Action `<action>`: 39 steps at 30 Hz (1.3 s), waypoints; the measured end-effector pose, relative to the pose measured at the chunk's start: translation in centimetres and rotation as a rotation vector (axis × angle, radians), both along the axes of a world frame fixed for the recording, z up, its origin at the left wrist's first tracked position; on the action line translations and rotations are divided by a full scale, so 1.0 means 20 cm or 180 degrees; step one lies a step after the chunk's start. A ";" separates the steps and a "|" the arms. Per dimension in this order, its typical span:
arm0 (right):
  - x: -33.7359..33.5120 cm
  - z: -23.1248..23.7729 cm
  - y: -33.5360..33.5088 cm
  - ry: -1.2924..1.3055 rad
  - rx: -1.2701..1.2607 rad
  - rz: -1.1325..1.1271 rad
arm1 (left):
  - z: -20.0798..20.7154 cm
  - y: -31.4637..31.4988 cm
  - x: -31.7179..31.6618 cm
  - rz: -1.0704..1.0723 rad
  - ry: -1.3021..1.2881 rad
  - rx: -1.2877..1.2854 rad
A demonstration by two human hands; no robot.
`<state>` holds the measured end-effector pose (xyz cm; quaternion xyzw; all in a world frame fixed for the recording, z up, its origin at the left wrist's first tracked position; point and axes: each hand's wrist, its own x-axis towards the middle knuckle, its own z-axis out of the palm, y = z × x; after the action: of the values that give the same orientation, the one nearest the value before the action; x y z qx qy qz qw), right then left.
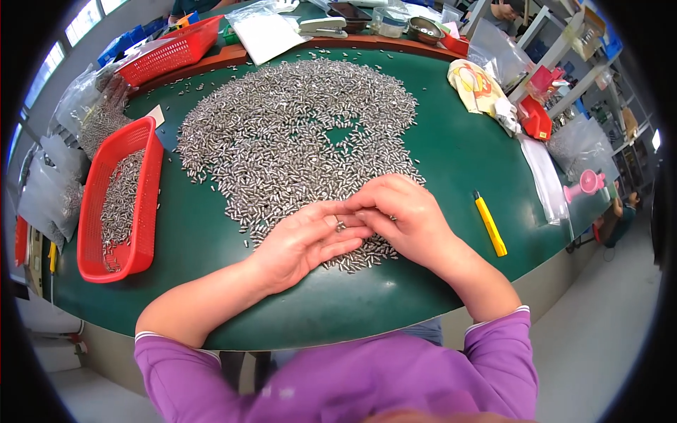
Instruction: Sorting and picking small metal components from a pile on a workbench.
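Observation:
A broad heap of small, shiny metal pins (296, 134) covers the middle of the green table. Over its near edge, my left hand (303, 243) is turned palm up, fingers loosely curled, with a few small metal pins (340, 226) lying on them. My right hand (402, 215) meets it from the right, thumb and bent fingers pinched together at the left fingertips. Whatever the right fingers pinch is hidden from view.
At the left stands a red plastic basket (150, 204) partly filled with pins, beside clear bags (53, 183). A yellow cutter knife (490, 224) lies to the right. A patterned cloth (474, 84), another red basket (180, 53) and a metal bowl (425, 29) sit farther back.

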<state>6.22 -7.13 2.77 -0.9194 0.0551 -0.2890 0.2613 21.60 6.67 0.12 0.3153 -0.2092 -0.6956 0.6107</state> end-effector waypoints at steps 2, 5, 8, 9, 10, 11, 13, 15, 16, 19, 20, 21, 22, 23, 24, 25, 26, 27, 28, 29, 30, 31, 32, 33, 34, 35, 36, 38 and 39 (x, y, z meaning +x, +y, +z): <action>-0.01 0.02 0.00 0.0076 -0.0005 0.0158 | -0.02 0.01 0.00 -0.0037 -0.0317 -0.0023; -0.01 0.03 0.01 0.0179 0.0004 0.0353 | -0.05 0.03 -0.01 -0.0005 -0.0514 0.0095; -0.01 0.04 0.03 0.0181 0.0147 0.0486 | -0.04 0.02 -0.04 -0.0044 -0.1030 0.0218; -0.01 0.05 0.03 0.0165 0.0194 0.0524 | -0.04 0.01 -0.06 0.0024 -0.1079 0.0269; 0.00 0.06 0.04 0.0160 0.0164 0.0524 | -0.03 0.02 -0.06 -0.0044 -0.0954 0.0278; 0.00 0.06 0.05 0.0169 0.0085 0.0526 | -0.03 0.02 -0.05 -0.0111 -0.0827 0.0282; -0.01 0.06 0.05 0.0140 -0.0112 0.0558 | -0.03 0.03 -0.06 -0.0057 -0.0884 0.0166; 0.00 0.06 0.08 0.0108 -0.0137 0.0315 | -0.07 0.03 -0.07 0.0069 -0.0727 -0.0001; 0.01 0.06 0.07 0.0128 -0.0263 0.0135 | -0.08 0.03 -0.08 0.0023 -0.0668 -0.0007; 0.01 0.09 0.08 0.0750 -0.0519 -0.0471 | -0.10 0.04 -0.11 -0.0081 -0.0684 -0.0110; 0.01 0.07 0.06 0.0916 -0.0520 -0.0489 | -0.10 0.04 -0.11 -0.0132 -0.0726 -0.0085; -0.01 0.06 0.04 0.1084 -0.0537 -0.0524 | -0.11 0.04 -0.14 -0.0149 -0.0769 -0.0108; -0.01 0.03 0.02 0.1273 -0.0452 -0.0523 | -0.10 0.04 -0.14 -0.0235 -0.0846 -0.0046; 0.00 0.01 0.02 0.1264 -0.0423 -0.0560 | -0.09 0.05 -0.15 -0.0316 -0.0918 0.0023; 0.01 -0.01 0.02 0.1256 -0.0388 -0.0594 | -0.10 0.05 -0.17 -0.0265 -0.0752 -0.0012; 0.02 -0.02 0.02 0.1287 -0.0345 -0.0625 | -0.13 0.05 -0.20 -0.0261 -0.0796 -0.0103; 0.03 -0.03 0.02 0.1266 -0.0241 -0.0630 | -0.16 0.05 -0.22 -0.0254 -0.0842 -0.0192; 0.01 -0.03 0.00 0.1260 -0.0178 -0.0732 | -0.16 0.03 -0.25 -0.0262 -0.0999 -0.0372; 0.02 -0.07 -0.03 0.1121 -0.0189 -0.0639 | -0.16 0.04 -0.26 -0.0185 -0.1193 -0.0449; 0.04 -0.08 -0.03 0.1098 -0.0075 -0.0593 | -0.15 0.06 -0.27 -0.0103 -0.1258 -0.0438; 0.04 -0.09 -0.03 0.1088 0.0012 -0.0597 | -0.15 0.07 -0.28 -0.0298 -0.1459 -0.0440; 0.04 -0.11 -0.06 0.1093 0.0040 -0.0581 | -0.14 0.07 -0.27 -0.0513 -0.1650 -0.0457; 0.04 -0.11 -0.06 0.1108 0.0000 -0.0527 | -0.12 0.09 -0.28 -0.0606 -0.1637 -0.0430; 0.05 -0.11 -0.06 0.1115 -0.0035 -0.0473 | -0.19 0.05 -0.33 -0.0491 -0.1834 -0.0635; 0.06 -0.12 -0.06 0.1084 0.0093 -0.0556 | -0.21 0.05 -0.35 -0.0373 -0.2028 -0.0835; 0.07 -0.12 -0.06 0.1170 0.0143 -0.0561 | -0.22 0.03 -0.37 -0.0476 -0.2040 -0.0749; 0.06 -0.11 -0.08 0.1244 0.0181 -0.0609 | -0.18 0.03 -0.36 -0.0564 -0.1976 -0.0716; 0.06 -0.13 -0.10 0.1093 0.0138 -0.0490 | -0.18 0.01 -0.38 -0.0585 -0.1798 -0.0569; 0.07 -0.13 -0.10 0.1183 0.0136 -0.0605 | -0.18 0.01 -0.37 -0.0646 -0.1726 -0.0520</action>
<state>7.59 -9.12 0.12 -0.9418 0.1949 -0.1366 0.2375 14.13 6.81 -3.50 0.4168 -0.4504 -0.6244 0.4833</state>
